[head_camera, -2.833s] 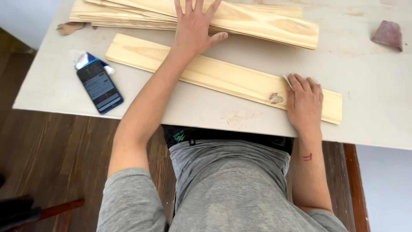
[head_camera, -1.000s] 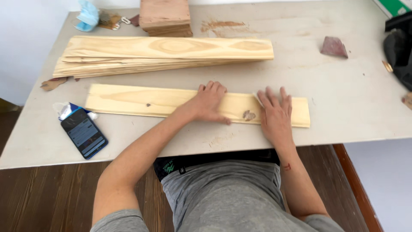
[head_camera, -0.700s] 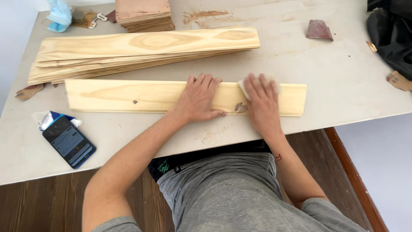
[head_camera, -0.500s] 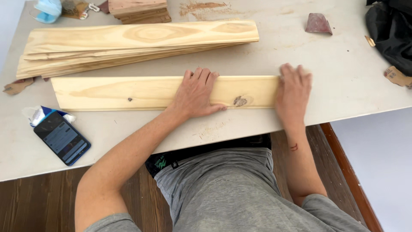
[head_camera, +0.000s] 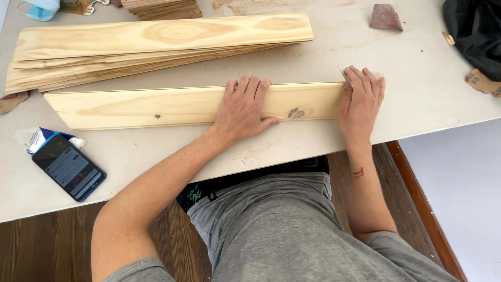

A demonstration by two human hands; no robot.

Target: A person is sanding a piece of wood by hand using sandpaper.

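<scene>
A long pine board (head_camera: 146, 107) lies flat across the middle of the frame on the pale tabletop (head_camera: 417, 99), running from the left side to right of centre. The left hand (head_camera: 242, 107) rests palm-down on the board near its middle, fingers spread flat and pointing toward the top of the frame, gripping nothing. A dark knot (head_camera: 296, 112) in the wood shows just to the right of that hand. The right hand (head_camera: 361, 99) lies over the board's right end, fingers pressed down on a small sheet of sandpaper (head_camera: 344, 74) whose corner pokes out at the fingertips; the board's end is hidden beneath it.

Above the board, in the upper left and centre of the frame, a stack of similar pine boards (head_camera: 156, 44) lies fanned out, well clear of both hands. A smartphone (head_camera: 69, 168) with a lit screen sits at the lower left of the tabletop, beside a small white-and-blue packet (head_camera: 36, 138). A reddish scrap of sandpaper (head_camera: 385, 15) lies at the upper right, and a black bag (head_camera: 475, 31) fills the top right corner.
</scene>
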